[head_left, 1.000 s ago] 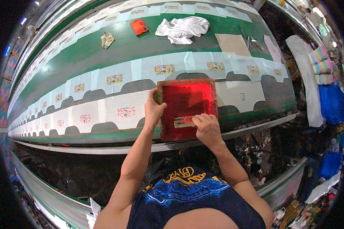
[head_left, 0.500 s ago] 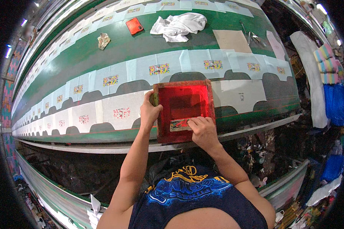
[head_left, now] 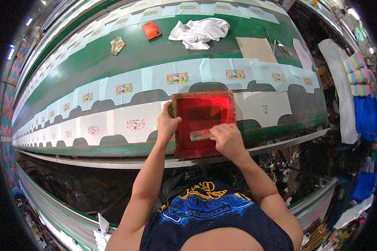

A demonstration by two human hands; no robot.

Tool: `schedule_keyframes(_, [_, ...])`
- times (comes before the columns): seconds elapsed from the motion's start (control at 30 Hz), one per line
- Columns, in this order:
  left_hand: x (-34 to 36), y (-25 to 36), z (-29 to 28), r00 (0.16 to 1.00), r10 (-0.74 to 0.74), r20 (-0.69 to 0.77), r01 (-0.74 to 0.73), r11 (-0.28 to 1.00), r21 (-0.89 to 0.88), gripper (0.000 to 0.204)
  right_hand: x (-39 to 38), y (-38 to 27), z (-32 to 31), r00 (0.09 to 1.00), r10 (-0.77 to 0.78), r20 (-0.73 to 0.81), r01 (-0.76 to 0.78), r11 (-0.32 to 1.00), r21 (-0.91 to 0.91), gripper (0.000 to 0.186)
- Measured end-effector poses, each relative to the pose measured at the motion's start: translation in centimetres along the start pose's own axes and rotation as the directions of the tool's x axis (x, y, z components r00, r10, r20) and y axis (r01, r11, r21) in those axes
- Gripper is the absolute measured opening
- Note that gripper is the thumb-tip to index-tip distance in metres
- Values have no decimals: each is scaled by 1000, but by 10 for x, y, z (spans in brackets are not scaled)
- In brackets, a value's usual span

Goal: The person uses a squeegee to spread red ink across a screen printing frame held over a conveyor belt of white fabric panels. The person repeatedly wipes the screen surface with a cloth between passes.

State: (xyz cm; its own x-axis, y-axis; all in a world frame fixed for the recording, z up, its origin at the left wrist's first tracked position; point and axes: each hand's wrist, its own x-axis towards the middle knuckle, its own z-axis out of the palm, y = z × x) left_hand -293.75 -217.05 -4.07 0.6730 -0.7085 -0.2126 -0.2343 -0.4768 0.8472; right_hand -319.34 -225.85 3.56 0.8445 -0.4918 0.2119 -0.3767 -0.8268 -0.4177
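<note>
A square screen-printing frame (head_left: 203,109) with red ink inside lies over the row of white cut fabric pieces (head_left: 259,106) on the green printing table (head_left: 71,79). My left hand (head_left: 168,122) grips the left side of that frame, thumb on the near face of its edge. Inside the lower half of the frame, my right hand (head_left: 227,138) is closed on a flat wooden squeegee (head_left: 199,135), slightly blurred. White pieces to the left carry red and pink prints; the pale blue pieces (head_left: 125,94) behind carry multicoloured prints.
Farther back lie a red phone (head_left: 151,30), crumpled white cloth (head_left: 199,33), beige sheet (head_left: 255,49), metal tools (head_left: 280,48) and a wad (head_left: 117,45). A rail (head_left: 92,158) runs along the near edge. Striped bundles (head_left: 358,75) and blue sacks (head_left: 364,119) are stacked at the right.
My right hand and the squeegee have shifted slightly up within the frame, away from my body, with some motion blur. My left hand keeps its grip on the frame.
</note>
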Motion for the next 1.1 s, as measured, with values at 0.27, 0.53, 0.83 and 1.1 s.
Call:
schedule_keyframes(0.27, [-4, 14, 2, 1000, 19, -17, -18, 998, 65, 75, 70, 40, 20, 997, 23, -78, -30, 995, -100, 6])
schedule_keyframes(0.53, [-9, 19, -2, 1000, 14, -6, -14, 997, 75, 75, -22, -7, 19, 998, -64, -9, 63, 997, -51, 14])
schedule_keyframes(0.83, [-4, 11, 1, 999, 45, -4, -45, 998, 45, 75, 78, 32, 22, 998, 47, -37, -51, 995, -88, 8])
schedule_keyframes(1.1, [-5, 13, 2, 1000, 3, -1, -3, 997, 77, 75, -36, -20, 25, 999, -27, -39, 21, 988, -152, 26])
